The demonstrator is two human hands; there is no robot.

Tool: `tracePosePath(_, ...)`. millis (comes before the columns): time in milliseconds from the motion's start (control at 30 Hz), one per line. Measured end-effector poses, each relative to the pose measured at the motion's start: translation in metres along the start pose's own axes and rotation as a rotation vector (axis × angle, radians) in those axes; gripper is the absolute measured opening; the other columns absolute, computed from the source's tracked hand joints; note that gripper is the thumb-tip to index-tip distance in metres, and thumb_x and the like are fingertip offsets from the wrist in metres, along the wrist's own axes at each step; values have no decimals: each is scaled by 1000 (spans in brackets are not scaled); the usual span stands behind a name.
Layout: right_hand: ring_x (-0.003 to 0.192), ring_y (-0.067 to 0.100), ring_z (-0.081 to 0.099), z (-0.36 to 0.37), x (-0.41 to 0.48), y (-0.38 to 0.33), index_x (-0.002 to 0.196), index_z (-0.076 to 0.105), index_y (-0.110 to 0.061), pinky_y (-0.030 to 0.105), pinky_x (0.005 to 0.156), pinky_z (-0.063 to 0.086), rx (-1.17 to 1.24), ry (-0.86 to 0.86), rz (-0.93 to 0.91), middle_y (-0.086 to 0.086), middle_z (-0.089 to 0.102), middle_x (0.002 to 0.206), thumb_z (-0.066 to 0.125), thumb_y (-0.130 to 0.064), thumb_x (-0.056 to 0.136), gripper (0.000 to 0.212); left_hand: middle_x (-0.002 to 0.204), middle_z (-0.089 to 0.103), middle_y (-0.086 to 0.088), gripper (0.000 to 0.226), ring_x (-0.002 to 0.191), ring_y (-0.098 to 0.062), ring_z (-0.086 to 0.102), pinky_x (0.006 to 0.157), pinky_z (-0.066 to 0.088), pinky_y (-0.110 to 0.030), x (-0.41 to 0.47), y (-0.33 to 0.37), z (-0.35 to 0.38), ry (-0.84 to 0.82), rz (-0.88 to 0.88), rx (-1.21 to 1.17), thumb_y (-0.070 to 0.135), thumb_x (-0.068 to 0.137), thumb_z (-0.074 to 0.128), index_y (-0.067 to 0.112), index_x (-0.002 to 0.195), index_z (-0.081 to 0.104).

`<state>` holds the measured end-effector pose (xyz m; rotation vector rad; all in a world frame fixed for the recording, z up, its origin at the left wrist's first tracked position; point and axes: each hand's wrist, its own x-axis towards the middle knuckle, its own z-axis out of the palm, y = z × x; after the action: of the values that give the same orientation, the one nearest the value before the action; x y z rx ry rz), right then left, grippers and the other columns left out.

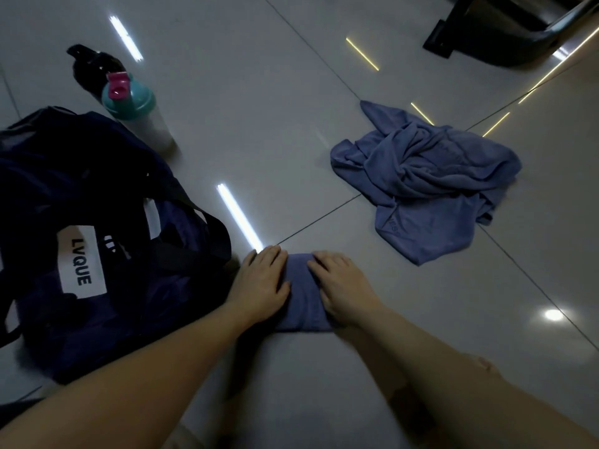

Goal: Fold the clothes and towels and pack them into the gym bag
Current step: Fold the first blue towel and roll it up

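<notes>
Pressing flat on a small folded blue cloth bundle [301,299] at 6 o'clock on the grey tiled floor [259,124], left hand [262,281] and right hand [342,288], each grip spread, fingers straight. At 2 o'clock, crumpled blue towel [428,176]; at 9 o'clock, navy fabric gym bag [97,238]

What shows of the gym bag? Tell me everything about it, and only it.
The gym bag is dark navy, of soft fabric, slumped and creased on the tiled floor at the left. A white label reads LVQUE in black letters. Black straps loop out toward the hands. A shaker bottle stands just behind it. The left hand lies near that edge, apart from it. Whether its zip is open cannot be told.
</notes>
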<state>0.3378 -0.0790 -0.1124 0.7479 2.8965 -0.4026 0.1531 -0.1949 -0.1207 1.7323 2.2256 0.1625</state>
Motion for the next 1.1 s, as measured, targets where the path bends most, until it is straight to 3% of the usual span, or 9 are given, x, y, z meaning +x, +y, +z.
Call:
tracePosePath(133,133,33,39,-18,18,2,149,36,-14,43,109,36,32,-174,131,12,40,148,60,-27,87,67,123,55,-4,54,119,-28,51,114,28,-47,15,5,-23,-128,-21,84,51,80,57,22,126,56)
tracePosePath(333,109,35,54,-25,35,-4,126,45,-18,38,77,38,-6,-345,137,11,52,119,69,-27,80,52,126,59,-5,51,120,-31,55,97,39,-43,20,18,-31,-327,-150,40,48,81,67,23,123,52)
tracePosePath(467,92,34,58,-23,24,-5,104,58,-19,35,69,43,90,-439,156,9,53,102,75,-29,72,38,117,55,-6,34,114,-31,56,88,44,-37,12,14,-31,-347,-115,50,45,79,69,26,107,65)
tracePosePath(567,84,29,52,-33,17,-2,99,55,-16,35,67,41,213,-386,157,5,46,98,73,-24,74,32,109,61,-2,29,105,-28,60,80,41,-34,12,15,-44,-322,-81,5,40,75,71,25,99,66)
tracePosePath(700,80,32,55,-69,17,8,100,43,-20,37,62,39,371,-164,194,6,58,92,66,-12,77,33,83,60,5,23,80,-24,59,64,38,-31,21,17,-81,-148,-105,-200,28,73,70,25,88,52)
tracePosePath(800,83,31,57,-94,18,12,107,50,-23,38,66,46,227,67,112,4,62,97,67,-12,75,38,73,54,7,25,70,-23,54,59,33,-33,22,21,-103,60,24,-166,22,73,69,24,83,47)
tracePosePath(867,84,31,55,-96,15,11,100,56,-19,38,65,42,74,189,18,5,57,96,68,-12,72,31,75,54,5,25,69,-25,54,60,28,-32,17,22,-102,206,149,-108,18,70,70,21,81,48)
tracePosePath(967,80,33,53,-71,-5,4,92,54,-16,36,64,32,-79,182,-51,9,55,92,73,-13,64,34,82,57,-4,30,73,-30,55,64,31,-33,1,17,-75,250,301,20,12,60,74,17,82,55)
tracePosePath(1100,75,32,59,-26,-46,-10,84,55,-18,36,63,44,-132,19,-83,6,61,83,81,-15,53,41,79,63,1,37,77,-28,61,71,49,-36,-37,5,-29,70,328,135,19,56,79,24,82,53)
